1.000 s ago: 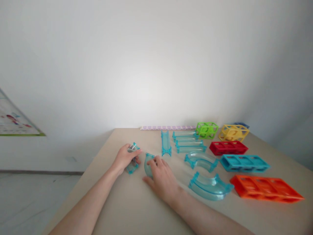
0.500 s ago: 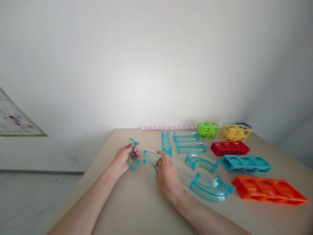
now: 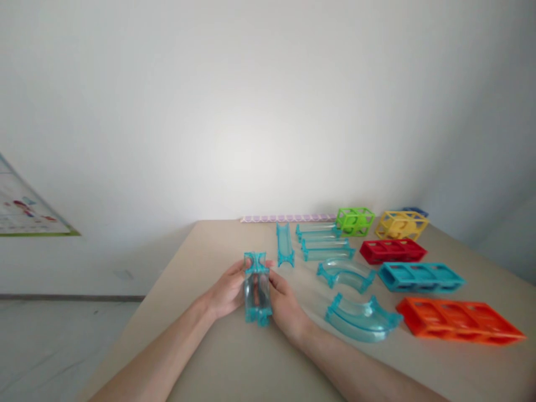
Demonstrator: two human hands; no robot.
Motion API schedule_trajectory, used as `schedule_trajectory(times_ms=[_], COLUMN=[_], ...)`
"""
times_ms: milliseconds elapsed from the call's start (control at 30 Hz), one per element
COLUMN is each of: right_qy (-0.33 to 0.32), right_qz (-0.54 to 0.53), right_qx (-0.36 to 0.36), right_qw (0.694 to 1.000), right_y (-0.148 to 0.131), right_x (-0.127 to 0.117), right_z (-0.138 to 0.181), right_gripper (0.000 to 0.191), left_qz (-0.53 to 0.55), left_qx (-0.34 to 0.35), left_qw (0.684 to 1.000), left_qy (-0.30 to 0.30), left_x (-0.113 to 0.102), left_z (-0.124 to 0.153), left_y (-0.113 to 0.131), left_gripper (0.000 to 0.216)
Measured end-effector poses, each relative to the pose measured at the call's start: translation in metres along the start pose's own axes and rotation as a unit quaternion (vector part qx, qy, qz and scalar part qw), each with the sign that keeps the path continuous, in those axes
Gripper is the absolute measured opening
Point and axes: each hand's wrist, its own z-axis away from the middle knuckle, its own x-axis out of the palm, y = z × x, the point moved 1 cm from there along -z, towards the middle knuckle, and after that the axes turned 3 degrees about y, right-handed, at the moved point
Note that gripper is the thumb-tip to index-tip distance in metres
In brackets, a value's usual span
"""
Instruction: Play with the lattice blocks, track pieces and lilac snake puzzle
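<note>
Over the near middle of the table, both my hands close around clear teal track pieces [image 3: 258, 290], stood up on end and pressed together. My left hand [image 3: 228, 291] grips their left side, the fingers partly behind them. On the right side my right hand [image 3: 288, 306] has its fingers wrapped round the same pieces. Through the clear plastic some fingers show faintly. Where one piece ends and the other starts is hard to make out. A straight track piece [image 3: 285, 244] lies just beyond my hands. Two curved track pieces, a far one [image 3: 347, 269] and a near one [image 3: 362, 321], rest to the right.
More straight tracks [image 3: 328, 254] lie behind the curves. Along the right stand a green frame block [image 3: 355, 221], a yellow one [image 3: 402, 224], a red block [image 3: 393, 251], a teal block [image 3: 421, 277] and an orange block [image 3: 460, 320]. A patterned strip [image 3: 288, 219] runs along the wall.
My hands have come together, right hand moving left and left hand moving right. The two track pieces, held apart before, now meet between them.
</note>
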Motion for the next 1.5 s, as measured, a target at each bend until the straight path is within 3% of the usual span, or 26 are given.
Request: schedule_trajectory(times_ms=[67, 167, 267, 433, 633, 733, 800, 867, 933, 1000, 1100, 1167, 1267, 1500], right_qy=[0.003, 0.043, 0.071, 0.058, 0.068, 0.085, 0.110, 0.113, 0.052, -0.059, -0.208, -0.263, -0.302, -0.321], right_qz=[0.015, 0.065, 0.097, 0.120, 0.117, 0.090, 0.123, 0.196, 0.276, 0.328, 0.366, 0.377, 0.368, 0.383], right_qx=[0.010, 0.026, 0.026, 0.008, 0.014, 0.012, -0.041, -0.149, -0.283, -0.387, -0.429, -0.408, -0.387, -0.384], right_qw=[1.000, 0.997, 0.992, 0.991, 0.991, 0.992, 0.985, 0.963, 0.917, 0.860, 0.799, 0.789, 0.790, 0.777], right_y=[0.002, 0.004, 0.006, 0.007, 0.008, 0.005, -0.001, -0.008, -0.015, -0.017, -0.015, -0.012, -0.010, -0.003], right_x=[-0.001, -0.005, -0.010, -0.012, -0.011, -0.011, -0.012, -0.014, -0.013, -0.010, -0.004, -0.002, 0.000, 0.002], right_z=[0.000, -0.002, -0.003, -0.003, -0.006, -0.002, 0.008, 0.023, 0.040, 0.054, 0.065, 0.064, 0.059, 0.055], right_gripper=[0.039, 0.038, 0.038, 0.036, 0.039, 0.043, 0.042, 0.034, 0.027, 0.027, 0.032, 0.035, 0.039, 0.041], left_qz=[-0.014, -0.054, -0.162, -0.281, -0.310, -0.257, -0.177, -0.117, -0.120, -0.181, -0.292, -0.330, -0.376, -0.468], left_qx=[0.052, 0.183, 0.258, 0.232, 0.209, 0.209, 0.206, 0.191, 0.174, 0.162, 0.145, 0.149, 0.176, 0.211], left_qw=[0.997, 0.972, 0.945, 0.923, 0.922, 0.935, 0.953, 0.966, 0.972, 0.968, 0.945, 0.931, 0.909, 0.858], left_qy=[0.058, 0.137, 0.116, 0.119, 0.101, 0.125, 0.136, 0.128, 0.105, 0.067, -0.011, -0.043, -0.043, 0.002], left_x=[-0.005, -0.012, -0.016, -0.017, -0.027, -0.039, -0.047, -0.052, -0.053, -0.048, -0.035, -0.025, -0.015, -0.019], left_z=[-0.002, -0.004, -0.002, 0.004, 0.005, 0.000, -0.004, -0.006, -0.007, -0.005, -0.002, -0.001, -0.002, -0.009], left_y=[0.001, 0.005, 0.010, 0.016, 0.023, 0.027, 0.028, 0.028, 0.025, 0.018, 0.004, -0.005, -0.015, -0.025], left_gripper=[0.046, 0.047, 0.055, 0.054, 0.046, 0.043, 0.042, 0.039, 0.035, 0.035, 0.042, 0.048, 0.052, 0.050])
